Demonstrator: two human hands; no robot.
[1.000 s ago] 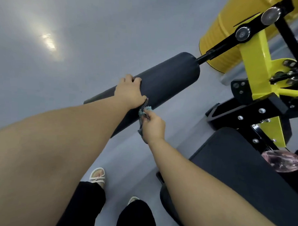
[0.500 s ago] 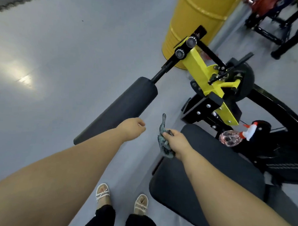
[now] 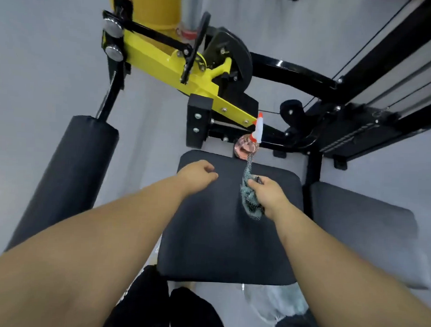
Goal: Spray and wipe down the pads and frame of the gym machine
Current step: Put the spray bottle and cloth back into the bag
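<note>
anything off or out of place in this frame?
Only the spray bottle: it looks tipped on its side at the far edge of the seat pad, not standing, so it might roll off. No spill or damage shows. The right hand grips the cloth.

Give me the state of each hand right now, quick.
Left hand: open, fingers loosely curled, holding nothing, over the black padded seat.
Right hand: closed on the crumpled blue-grey mesh cloth.
</note>
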